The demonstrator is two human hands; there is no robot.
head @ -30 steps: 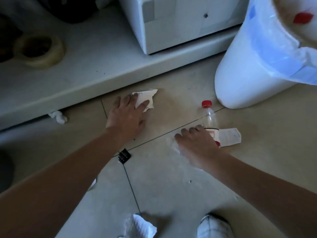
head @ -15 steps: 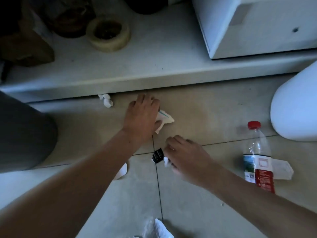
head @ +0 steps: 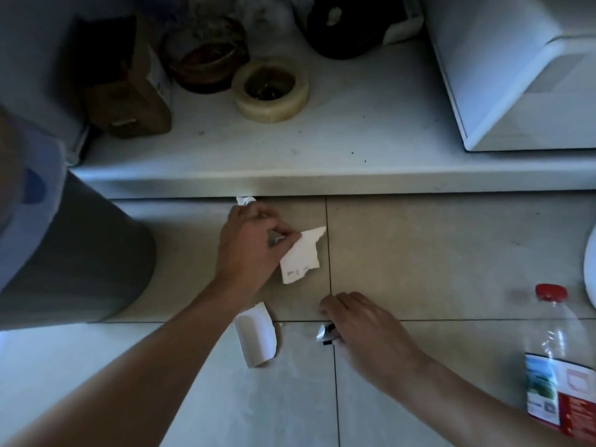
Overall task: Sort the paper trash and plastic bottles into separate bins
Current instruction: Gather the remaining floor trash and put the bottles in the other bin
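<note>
My left hand [head: 250, 245] pinches a torn white paper scrap [head: 303, 258] lifted just off the tiled floor. My right hand [head: 364, 330] is low on the floor with its fingers curled round a small black and silver scrap [head: 325, 333]. A curled white paper piece [head: 256, 335] lies under my left forearm. A small crumpled paper [head: 245, 200] sits against the step behind my left hand. A clear plastic bottle [head: 556, 359] with a red cap and red label lies on the floor at the right. A grey bin [head: 80, 253] stands at the left.
A raised white ledge [head: 322, 150] runs along the back with a tape roll [head: 270, 90], a brown box [head: 129, 101], jars and a white appliance [head: 516, 75]. The white bin's edge [head: 590, 269] shows at far right.
The view has swung left and closer. My left hand has lifted the white scrap off the floor. My right hand has closed over the small black scrap.
</note>
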